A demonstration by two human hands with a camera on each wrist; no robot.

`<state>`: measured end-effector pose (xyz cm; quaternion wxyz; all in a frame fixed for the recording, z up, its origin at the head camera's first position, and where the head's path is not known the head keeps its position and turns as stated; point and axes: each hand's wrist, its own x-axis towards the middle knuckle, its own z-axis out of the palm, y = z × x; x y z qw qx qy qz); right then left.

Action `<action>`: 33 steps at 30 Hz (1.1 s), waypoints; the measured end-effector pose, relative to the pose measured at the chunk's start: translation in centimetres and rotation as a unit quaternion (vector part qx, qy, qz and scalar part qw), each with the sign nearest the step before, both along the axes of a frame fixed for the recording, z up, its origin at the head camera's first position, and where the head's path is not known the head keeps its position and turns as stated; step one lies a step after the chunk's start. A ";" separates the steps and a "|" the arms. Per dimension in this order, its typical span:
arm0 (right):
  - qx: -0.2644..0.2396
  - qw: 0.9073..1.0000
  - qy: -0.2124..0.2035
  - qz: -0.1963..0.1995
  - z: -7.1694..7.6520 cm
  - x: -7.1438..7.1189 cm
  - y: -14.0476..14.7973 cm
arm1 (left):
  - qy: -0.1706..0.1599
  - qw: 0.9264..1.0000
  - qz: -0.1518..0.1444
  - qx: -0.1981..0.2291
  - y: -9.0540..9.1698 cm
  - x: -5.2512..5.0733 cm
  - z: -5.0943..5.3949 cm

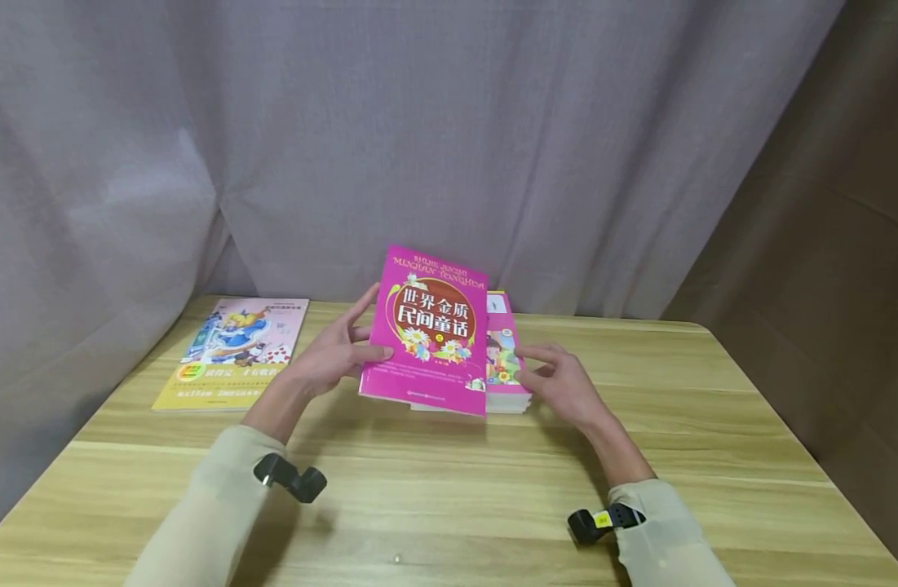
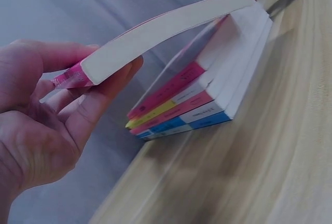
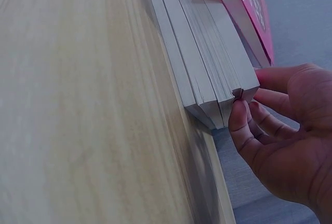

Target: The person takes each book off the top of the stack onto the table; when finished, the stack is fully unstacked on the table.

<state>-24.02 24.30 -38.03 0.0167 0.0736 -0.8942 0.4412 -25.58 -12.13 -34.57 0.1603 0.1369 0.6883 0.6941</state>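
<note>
My left hand (image 1: 331, 352) pinches the spine side of a magenta book (image 1: 426, 379), thumb on its cover. In the left wrist view the left hand (image 2: 46, 110) holds this book (image 2: 166, 32) tilted and slightly bent above a stack of several books (image 2: 197, 97). The stack, with another pink book (image 1: 502, 359) on top, lies partly hidden behind the held book. At the stack's right edge is my right hand (image 1: 566, 387); in the right wrist view the right hand (image 3: 295, 136) has its thumb and fingers curled on the corner of the stack's upper books (image 3: 218, 53).
A book with a pink and yellow cover (image 1: 232, 355) lies on the left of the wooden table (image 1: 419, 497). Grey curtain (image 1: 434, 147) hangs behind the table's back edge, and a darker curtain hangs on the right.
</note>
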 end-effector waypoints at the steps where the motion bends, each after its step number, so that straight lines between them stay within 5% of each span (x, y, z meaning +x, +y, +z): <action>1: 0.002 1.000 0.001 0.000 0.0 0.0 0.0 | 0.002 1.000 0.002 0.000 -0.2 0.0 0.1; 13: -0.009 1.000 0.003 0.000 0.2 0.1 0.0 | 0.039 0.999 0.034 -0.010 -3.8 0.0 2.8; 21: -0.001 1.000 0.006 -0.004 0.1 0.0 0.2 | 0.032 0.998 0.055 -0.016 -6.7 0.0 3.9; 26: -0.001 1.000 0.003 -0.006 0.2 0.1 0.3 | 0.015 0.998 0.052 -0.012 -8.3 -0.5 3.3; 33: -0.010 1.000 -0.004 -0.011 0.2 0.2 0.3 | -0.006 0.999 0.037 -0.018 -9.3 -1.3 0.8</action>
